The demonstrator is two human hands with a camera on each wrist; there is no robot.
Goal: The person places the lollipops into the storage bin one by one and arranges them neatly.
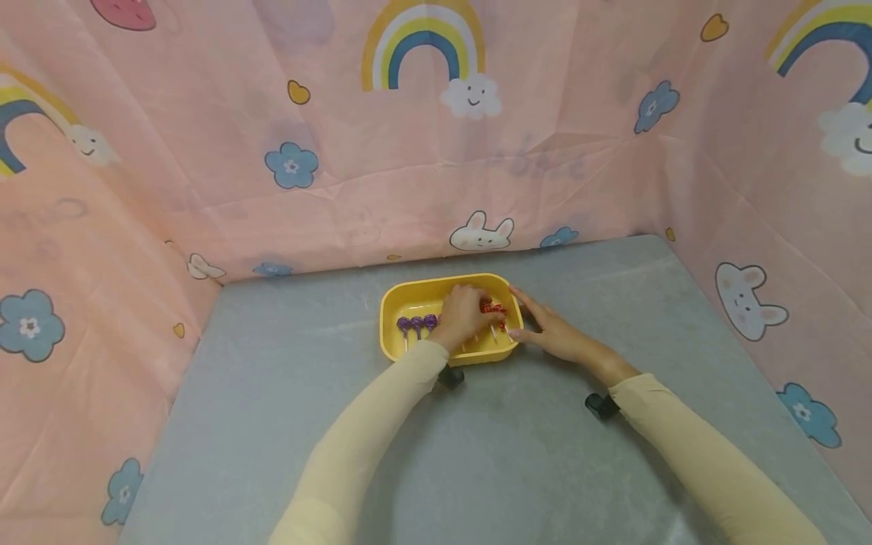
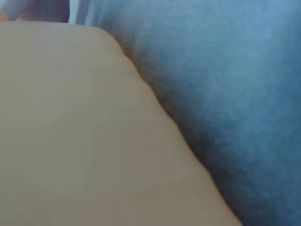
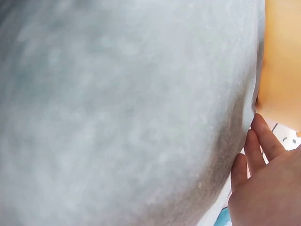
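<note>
A yellow tray (image 1: 398, 341) stands on the grey table with lollipops lined up inside it. Purple-wrapped lollipops (image 1: 417, 323) lie on its left side, sticks toward the near wall. My left hand (image 1: 461, 314) reaches into the tray, finger and thumb pinching at a red-wrapped lollipop (image 1: 487, 306) on the right side; the hand covers the middle of the row. At the tray's right end, my right hand (image 1: 555, 333) touches the rim with fingers extended and thumb apart. The right wrist view shows the fingers (image 3: 254, 150) beside the tray's outer wall (image 3: 282, 61). Mostly sleeve fills the left wrist view.
The grey tabletop (image 1: 286, 393) extends around the tray. A pink printed cloth (image 1: 225, 151) hangs behind and along both sides of the table. Dark wrist-camera mounts (image 1: 451, 376) sit under both wrists.
</note>
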